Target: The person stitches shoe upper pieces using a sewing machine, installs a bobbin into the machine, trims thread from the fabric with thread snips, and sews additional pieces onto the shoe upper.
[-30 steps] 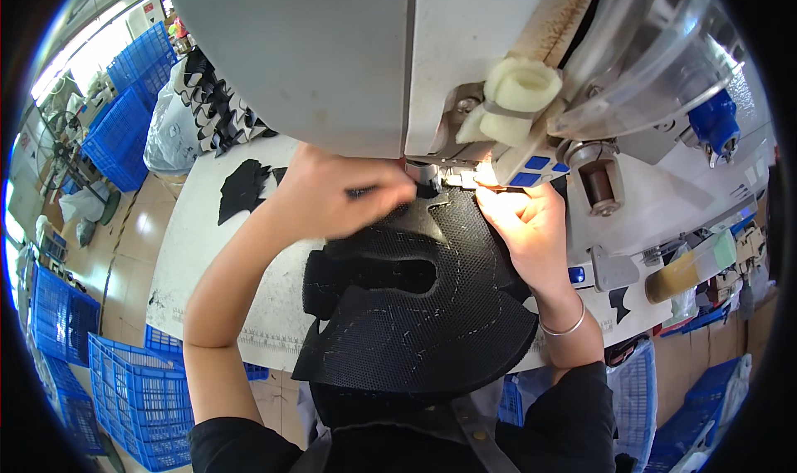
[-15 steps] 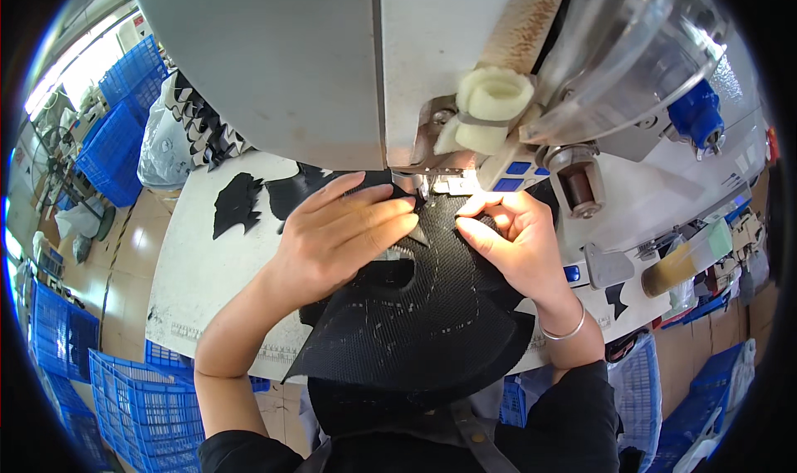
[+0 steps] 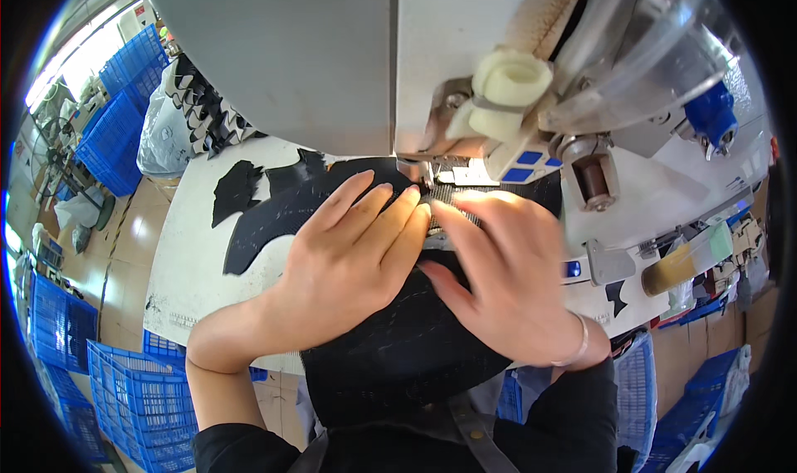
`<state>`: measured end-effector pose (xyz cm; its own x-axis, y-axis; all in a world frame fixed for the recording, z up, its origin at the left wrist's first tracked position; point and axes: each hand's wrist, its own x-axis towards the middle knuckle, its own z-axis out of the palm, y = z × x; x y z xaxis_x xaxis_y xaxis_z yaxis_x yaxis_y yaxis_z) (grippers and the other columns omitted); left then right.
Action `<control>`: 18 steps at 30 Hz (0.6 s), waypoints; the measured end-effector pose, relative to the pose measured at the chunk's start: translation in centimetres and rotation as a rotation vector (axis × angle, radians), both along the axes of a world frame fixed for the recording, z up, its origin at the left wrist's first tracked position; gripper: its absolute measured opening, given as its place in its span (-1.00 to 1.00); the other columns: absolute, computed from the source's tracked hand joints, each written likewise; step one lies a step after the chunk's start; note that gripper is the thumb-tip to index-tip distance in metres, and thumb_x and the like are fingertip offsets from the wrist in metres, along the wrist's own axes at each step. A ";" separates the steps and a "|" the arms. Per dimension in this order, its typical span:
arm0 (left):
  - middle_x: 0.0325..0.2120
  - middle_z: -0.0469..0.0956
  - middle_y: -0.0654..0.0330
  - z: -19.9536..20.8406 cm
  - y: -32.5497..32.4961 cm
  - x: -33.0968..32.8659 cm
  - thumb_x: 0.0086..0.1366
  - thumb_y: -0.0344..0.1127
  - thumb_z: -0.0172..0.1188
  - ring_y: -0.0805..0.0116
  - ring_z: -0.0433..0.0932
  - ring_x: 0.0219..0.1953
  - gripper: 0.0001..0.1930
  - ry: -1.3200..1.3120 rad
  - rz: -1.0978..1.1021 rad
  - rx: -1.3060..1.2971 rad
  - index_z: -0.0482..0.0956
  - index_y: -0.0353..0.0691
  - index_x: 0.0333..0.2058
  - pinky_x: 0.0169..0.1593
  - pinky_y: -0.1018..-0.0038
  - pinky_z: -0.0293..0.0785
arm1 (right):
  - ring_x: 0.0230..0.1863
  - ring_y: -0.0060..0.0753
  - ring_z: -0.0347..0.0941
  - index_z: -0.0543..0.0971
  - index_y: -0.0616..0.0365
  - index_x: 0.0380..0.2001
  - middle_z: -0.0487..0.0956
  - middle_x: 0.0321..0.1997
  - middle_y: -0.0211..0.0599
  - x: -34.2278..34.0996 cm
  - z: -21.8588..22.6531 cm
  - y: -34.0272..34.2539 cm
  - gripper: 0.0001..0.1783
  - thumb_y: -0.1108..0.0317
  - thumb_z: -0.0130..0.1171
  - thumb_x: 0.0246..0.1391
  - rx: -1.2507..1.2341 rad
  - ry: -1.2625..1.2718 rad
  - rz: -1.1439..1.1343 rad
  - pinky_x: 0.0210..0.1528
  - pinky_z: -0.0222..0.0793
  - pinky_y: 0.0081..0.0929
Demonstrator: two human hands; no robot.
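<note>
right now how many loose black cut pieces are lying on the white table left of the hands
2 clear ones: a small ragged piece at far left, and a second piece just right of it. More may hide under the left hand.

A sewing factory floor, shown by the big industrial sewing machine (image 3: 465,83) over a white worktop (image 3: 199,257), cut black fabric pieces (image 3: 237,191), stacked blue plastic crates (image 3: 116,116) and bagged cut parts (image 3: 166,137).

Fabric piece (image 3: 390,348) lies on the table (image 3: 187,265), hanging over its near edge. Both hands flat on it, left hand (image 3: 353,257) beside right hand (image 3: 506,282), fingertips at the sewing machine (image 3: 432,66) behind. Cut pieces (image 3: 237,191) toward table's far left corner. Crates (image 3: 137,390) on floor, left.
</note>
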<state>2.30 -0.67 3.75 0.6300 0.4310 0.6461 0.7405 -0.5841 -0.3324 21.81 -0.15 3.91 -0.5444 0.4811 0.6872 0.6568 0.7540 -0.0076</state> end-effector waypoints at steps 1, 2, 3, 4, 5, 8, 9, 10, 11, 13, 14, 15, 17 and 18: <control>-0.25 0.59 0.11 0.5 0.1 -0.3 -0.03 -0.41 0.24 0.25 0.56 -0.13 -0.68 -0.014 -0.070 -0.091 0.58 -0.36 -0.24 0.09 0.34 0.42 | -0.22 -0.35 0.39 0.47 0.11 -0.17 0.41 -0.11 -0.31 -1.0 -1.2 1.0 -0.54 0.34 0.32 -0.24 0.034 -0.015 -0.032 -0.22 0.22 -0.33; -0.22 0.62 0.13 2.3 -0.4 -0.7 0.06 -0.40 0.30 0.20 0.61 -0.14 -0.72 -0.109 -0.106 -0.393 0.61 -0.32 -0.21 0.06 0.25 0.48 | -0.26 -0.32 0.41 0.48 0.09 -0.27 0.44 -0.20 -0.31 -1.5 -2.2 2.7 -0.68 0.41 0.24 -0.19 0.166 -0.034 -0.057 -0.21 0.22 -0.33; -0.24 0.63 0.12 2.3 0.2 -1.9 0.08 -0.40 0.30 0.20 0.61 -0.14 -0.71 -0.243 -0.178 -0.490 0.61 -0.30 -0.18 0.05 0.28 0.48 | -0.29 -0.30 0.41 0.48 0.09 -0.31 0.46 -0.25 -0.33 -0.8 -2.3 2.9 -0.72 0.45 0.22 -0.20 0.084 -0.010 -0.016 -0.21 0.21 -0.31; -0.25 0.63 0.11 2.0 1.0 -3.3 0.10 -0.40 0.29 0.20 0.61 -0.14 -0.71 -0.384 -0.235 -0.580 0.61 -0.28 -0.16 0.05 0.31 0.49 | -0.32 -0.28 0.41 0.49 0.08 -0.34 0.47 -0.31 -0.35 -0.2 -2.2 3.4 -0.74 0.50 0.20 -0.21 0.005 0.014 0.041 -0.20 0.20 -0.30; -0.26 0.63 0.06 1.8 1.4 -3.8 0.12 -0.45 0.27 0.20 0.61 -0.14 -0.70 -0.596 -0.143 -0.647 0.61 -0.26 -0.12 0.01 0.39 0.49 | -0.26 -0.23 0.40 0.51 0.11 -0.37 0.51 -0.28 -0.32 0.2 -2.4 3.6 -0.74 0.57 0.18 -0.25 0.028 0.060 0.040 -0.17 0.22 -0.29; -0.02 0.56 0.19 -0.8 2.3 -4.6 0.25 -0.47 0.19 0.35 0.56 -0.11 -0.41 -0.756 -0.130 -1.129 0.26 -0.22 0.25 -0.03 0.52 0.45 | -0.24 -0.19 0.40 0.56 0.11 -0.41 0.56 -0.26 -0.28 1.1 -3.2 4.2 -0.73 0.65 0.14 -0.27 0.054 0.161 0.034 -0.15 0.23 -0.31; 0.01 0.51 0.22 -1.4 1.8 -4.6 0.26 -0.46 0.21 0.48 0.50 -0.13 -0.25 -0.831 -0.145 -1.344 0.03 -0.18 0.35 -0.04 0.55 0.43 | -0.23 -0.17 0.39 0.56 0.11 -0.41 0.56 -0.27 -0.28 1.4 -3.1 4.2 -0.73 0.65 0.14 -0.26 0.019 0.170 0.050 -0.15 0.23 -0.31; -0.34 0.60 0.04 -3.0 1.2 -4.4 0.23 -0.28 0.27 0.47 0.58 -0.37 -0.22 -0.933 -0.296 -1.313 0.06 -0.16 0.34 -0.28 0.61 0.40 | -0.23 -0.16 0.38 0.56 0.10 -0.41 0.55 -0.27 -0.27 1.3 -3.1 4.1 -0.73 0.64 0.14 -0.26 -0.014 0.182 0.075 -0.14 0.24 -0.31; -0.36 0.59 0.03 -2.7 0.6 -3.9 0.21 -0.28 0.28 0.41 0.59 -0.35 -0.21 -0.870 -0.245 -1.194 0.06 -0.17 0.34 -0.24 0.56 0.41 | -0.23 -0.16 0.38 0.56 0.10 -0.41 0.55 -0.27 -0.27 1.2 -3.0 4.1 -0.73 0.64 0.14 -0.26 -0.012 0.179 0.078 -0.14 0.24 -0.31; -0.31 0.60 -0.05 -2.0 -0.7 -2.9 0.18 -0.24 0.32 0.12 0.62 -0.24 -0.23 -0.874 -0.170 -1.030 0.13 -0.23 0.30 -0.13 0.40 0.45 | -0.31 -0.18 0.40 0.56 0.05 -0.28 0.49 -0.37 -0.30 0.9 -2.6 3.8 -0.65 0.62 0.14 -0.22 -0.065 0.224 0.041 -0.34 0.31 -0.30; -0.31 0.60 -0.05 -2.0 -0.9 -3.0 0.18 -0.24 0.32 0.12 0.62 -0.24 -0.23 -0.882 -0.158 -1.021 0.13 -0.23 0.30 -0.13 0.40 0.45 | -0.31 -0.18 0.40 0.56 0.05 -0.28 0.49 -0.37 -0.30 0.9 -2.6 3.7 -0.65 0.62 0.14 -0.22 -0.064 0.223 0.056 -0.34 0.31 -0.30; -0.23 0.58 -0.07 -2.0 -1.0 -3.2 0.17 -0.21 0.33 0.06 0.60 -0.17 -0.25 -0.827 -0.153 -0.978 0.17 -0.25 0.27 -0.10 0.37 0.45 | -0.31 -0.19 0.41 0.56 0.05 -0.27 0.50 -0.36 -0.31 1.1 -2.6 3.7 -0.64 0.61 0.15 -0.22 -0.055 0.184 0.074 -0.33 0.33 -0.33; -0.08 0.56 -0.12 -2.0 -0.8 -3.4 0.15 -0.15 0.36 -0.06 0.57 -0.04 -0.27 -0.706 -0.154 -0.898 0.26 -0.29 0.22 -0.02 0.31 0.46 | -0.32 -0.22 0.42 0.57 0.03 -0.23 0.54 -0.31 -0.34 1.5 -2.6 4.1 -0.61 0.61 0.17 -0.22 -0.020 0.128 0.088 -0.30 0.36 -0.37; -0.08 0.56 -0.12 -2.0 -0.8 -3.4 0.15 -0.15 0.36 -0.06 0.57 -0.04 -0.27 -0.705 -0.152 -0.895 0.26 -0.29 0.22 -0.02 0.31 0.46 | -0.32 -0.22 0.42 0.57 0.03 -0.23 0.54 -0.31 -0.34 1.7 -2.5 4.1 -0.61 0.61 0.17 -0.22 -0.017 0.129 0.090 -0.30 0.36 -0.37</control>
